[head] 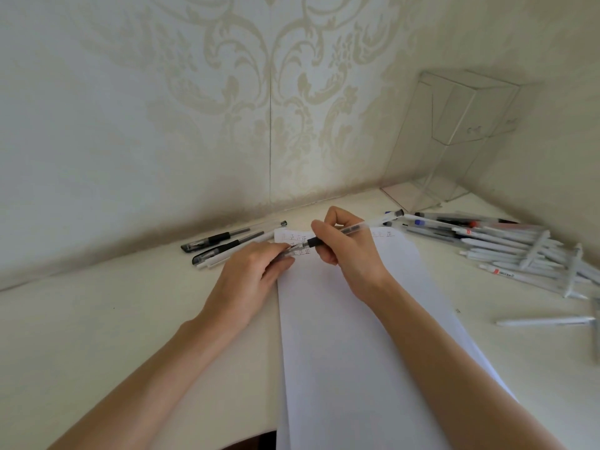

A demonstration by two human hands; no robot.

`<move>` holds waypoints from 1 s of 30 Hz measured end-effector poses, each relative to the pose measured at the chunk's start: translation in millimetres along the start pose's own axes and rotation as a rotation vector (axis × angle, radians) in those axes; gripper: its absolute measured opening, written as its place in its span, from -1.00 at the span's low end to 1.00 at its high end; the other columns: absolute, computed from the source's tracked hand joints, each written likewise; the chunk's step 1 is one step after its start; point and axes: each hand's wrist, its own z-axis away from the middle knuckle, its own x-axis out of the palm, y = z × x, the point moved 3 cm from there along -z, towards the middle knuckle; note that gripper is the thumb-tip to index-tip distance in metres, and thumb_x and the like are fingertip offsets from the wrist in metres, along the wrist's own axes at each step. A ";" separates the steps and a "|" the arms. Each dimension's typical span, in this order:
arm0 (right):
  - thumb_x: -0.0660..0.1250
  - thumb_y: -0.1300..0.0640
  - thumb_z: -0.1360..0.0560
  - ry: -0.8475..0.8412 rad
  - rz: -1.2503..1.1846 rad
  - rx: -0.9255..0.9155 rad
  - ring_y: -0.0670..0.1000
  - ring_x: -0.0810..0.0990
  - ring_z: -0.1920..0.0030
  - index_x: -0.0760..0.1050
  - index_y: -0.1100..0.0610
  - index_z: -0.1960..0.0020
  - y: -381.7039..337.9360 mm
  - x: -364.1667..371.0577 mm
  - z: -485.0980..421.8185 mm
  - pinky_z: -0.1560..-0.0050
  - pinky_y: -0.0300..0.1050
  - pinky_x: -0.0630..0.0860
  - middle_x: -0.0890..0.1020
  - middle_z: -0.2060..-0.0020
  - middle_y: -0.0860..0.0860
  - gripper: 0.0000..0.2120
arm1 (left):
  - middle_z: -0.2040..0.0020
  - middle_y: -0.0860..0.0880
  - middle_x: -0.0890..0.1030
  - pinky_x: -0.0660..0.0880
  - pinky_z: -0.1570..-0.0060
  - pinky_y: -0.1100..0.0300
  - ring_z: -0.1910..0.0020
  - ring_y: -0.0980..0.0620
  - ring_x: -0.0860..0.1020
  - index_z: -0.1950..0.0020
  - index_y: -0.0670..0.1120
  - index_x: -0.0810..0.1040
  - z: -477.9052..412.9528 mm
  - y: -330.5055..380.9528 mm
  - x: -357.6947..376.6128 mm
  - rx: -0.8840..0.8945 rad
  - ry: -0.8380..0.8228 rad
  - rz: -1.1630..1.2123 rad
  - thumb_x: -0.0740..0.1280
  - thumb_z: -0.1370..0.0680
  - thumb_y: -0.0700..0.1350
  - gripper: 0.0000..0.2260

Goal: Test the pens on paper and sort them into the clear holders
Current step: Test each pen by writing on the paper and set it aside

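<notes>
A long white sheet of paper [341,319] lies in front of me, with small written marks near its far end. My right hand [344,245] grips a clear pen with a black grip [341,233] over those marks. My left hand [256,267] pinches the pen's clear cap [292,251] at the pen's tip end, touching the paper's left edge. A large pile of white and clear pens [506,251] lies to the right. Three pens [227,243] lie apart at the far left. A clear holder [454,141] stands in the right corner.
The cream desk [130,319] meets patterned wallpaper walls [227,108] behind and on the right. A single white pen [548,320] lies apart near the right edge. The desk's front edge shows dark at the bottom [256,441].
</notes>
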 end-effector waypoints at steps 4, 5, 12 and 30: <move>0.21 0.41 -0.49 0.035 -0.029 -0.004 -0.05 0.19 0.56 0.20 0.16 0.38 -0.1 -6.2 -3.0 0.47 -0.19 0.06 0.26 0.55 0.05 -0.65 | 0.27 -0.03 0.58 0.38 0.22 0.15 0.25 0.02 0.49 0.08 -0.18 0.59 -0.1 -2.3 0.2 -0.003 0.012 0.011 0.26 -0.48 -0.01 -0.75; 0.23 0.39 -0.49 0.005 0.006 -0.001 -0.05 0.20 0.55 0.21 0.16 0.39 1.0 -5.3 -2.5 0.48 -0.20 0.09 0.29 0.57 0.06 -0.66 | 0.27 -0.03 0.57 0.38 0.23 0.15 0.26 0.02 0.49 0.09 -0.18 0.58 0.2 -1.5 0.0 0.015 0.013 0.005 0.26 -0.48 0.00 -0.75; 0.27 0.38 -0.47 -0.021 0.027 -0.032 -0.06 0.14 0.54 0.15 0.12 0.43 4.9 10.4 0.5 0.50 -0.25 0.09 0.17 0.58 -0.04 -0.58 | 0.34 -0.03 0.48 0.35 0.31 0.13 0.34 0.02 0.45 0.13 -0.16 0.50 5.3 6.5 0.8 0.130 0.002 0.012 0.14 -0.53 0.10 -0.66; 0.32 -0.10 -0.51 0.139 0.346 0.158 -0.08 0.36 0.47 0.50 0.10 0.10 0.9 -49.0 7.7 0.41 -0.25 0.31 0.53 0.48 -0.05 -0.75 | 0.15 -0.25 0.52 0.34 0.14 -0.09 0.11 -0.27 0.44 -0.05 -0.19 0.56 3.4 -35.4 -31.5 -0.256 0.410 -0.481 0.25 -0.54 -0.21 -0.85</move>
